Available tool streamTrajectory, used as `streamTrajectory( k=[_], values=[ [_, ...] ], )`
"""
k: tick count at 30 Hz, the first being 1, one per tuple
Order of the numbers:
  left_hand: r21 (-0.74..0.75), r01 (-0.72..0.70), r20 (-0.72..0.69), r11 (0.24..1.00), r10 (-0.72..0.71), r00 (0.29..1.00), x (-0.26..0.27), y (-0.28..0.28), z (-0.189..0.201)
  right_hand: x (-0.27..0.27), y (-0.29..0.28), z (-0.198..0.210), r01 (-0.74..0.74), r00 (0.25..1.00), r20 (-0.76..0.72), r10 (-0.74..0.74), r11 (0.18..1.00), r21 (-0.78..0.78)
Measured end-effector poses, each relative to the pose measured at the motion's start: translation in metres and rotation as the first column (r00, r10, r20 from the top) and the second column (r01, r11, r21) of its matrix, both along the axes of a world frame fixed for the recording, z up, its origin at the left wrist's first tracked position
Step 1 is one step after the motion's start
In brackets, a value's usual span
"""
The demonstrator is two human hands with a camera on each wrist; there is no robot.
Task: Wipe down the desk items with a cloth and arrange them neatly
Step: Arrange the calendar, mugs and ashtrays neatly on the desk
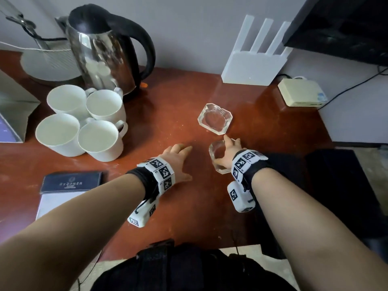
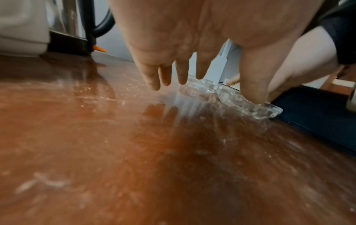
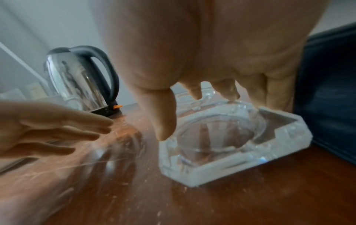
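The right hand is spread over a clear glass ashtray, thumb down at its near-left rim and fingertips at the far rim, so it holds the piece from above while the ashtray sits on the reddish-brown surface. The ashtray is thick, square with cut corners, with a round bowl in the middle and notches in its rim; the glass is see-through and shows the wood beneath. Just beyond the right hand's fingertips lies a second ashtray of the same shape, apart from the first. The left hand is just left of the held ashtray, fingers straight and relaxed, palm down close over the surface and holding nothing; whether it touches the wood I cannot tell. The surface around both hands is streaked with pale dusty smears. Far to the left of the left hand stand four white cups grouped together, and behind them a steel kettle with a black handle. Beyond the right hand a white router stands against the wall.
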State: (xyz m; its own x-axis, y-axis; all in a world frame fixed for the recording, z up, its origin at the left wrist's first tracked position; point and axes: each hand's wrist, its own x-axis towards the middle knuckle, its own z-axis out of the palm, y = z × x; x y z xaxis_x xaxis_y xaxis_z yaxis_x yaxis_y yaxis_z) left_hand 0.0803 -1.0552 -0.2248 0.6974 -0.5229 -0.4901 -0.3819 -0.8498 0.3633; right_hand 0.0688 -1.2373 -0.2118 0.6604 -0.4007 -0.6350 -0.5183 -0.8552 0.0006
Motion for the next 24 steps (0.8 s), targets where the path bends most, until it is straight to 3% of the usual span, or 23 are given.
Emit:
streamTrajectory(
  k=[4,10,13,16,21,24],
  values=[
    [0.038,0.072,0.038,0.997,-0.074,0.997,0.000,-0.008,-0.008,0.007,0.005,-0.001,-0.123,0.992,-0.019,0.124,0.992,0.041],
    [0.128,0.029,0.091,0.991,-0.041,0.995,0.000,-0.002,-0.014,0.023,0.010,0.001,-0.283,0.958,0.026,0.285,0.932,0.228],
    [0.178,0.083,0.134,0.980,-0.107,0.985,0.002,-0.003,-0.011,0.041,-0.008,0.006,-0.225,0.970,0.143,0.195,0.945,0.236],
    [0.224,0.192,0.140,0.955,-0.227,0.964,0.008,-0.010,-0.007,0.057,-0.029,0.003,-0.065,0.945,0.327,0.025,0.992,0.110],
    [0.284,0.265,0.129,0.922,-0.310,0.942,0.013,-0.026,-0.010,0.072,-0.038,-0.014,-0.087,0.971,0.233,0.059,0.990,0.111],
    [0.310,0.265,0.124,0.913,-0.315,0.941,0.015,-0.031,-0.013,0.075,-0.034,-0.021,-0.116,0.961,0.259,0.094,0.991,0.072]
  ],
)
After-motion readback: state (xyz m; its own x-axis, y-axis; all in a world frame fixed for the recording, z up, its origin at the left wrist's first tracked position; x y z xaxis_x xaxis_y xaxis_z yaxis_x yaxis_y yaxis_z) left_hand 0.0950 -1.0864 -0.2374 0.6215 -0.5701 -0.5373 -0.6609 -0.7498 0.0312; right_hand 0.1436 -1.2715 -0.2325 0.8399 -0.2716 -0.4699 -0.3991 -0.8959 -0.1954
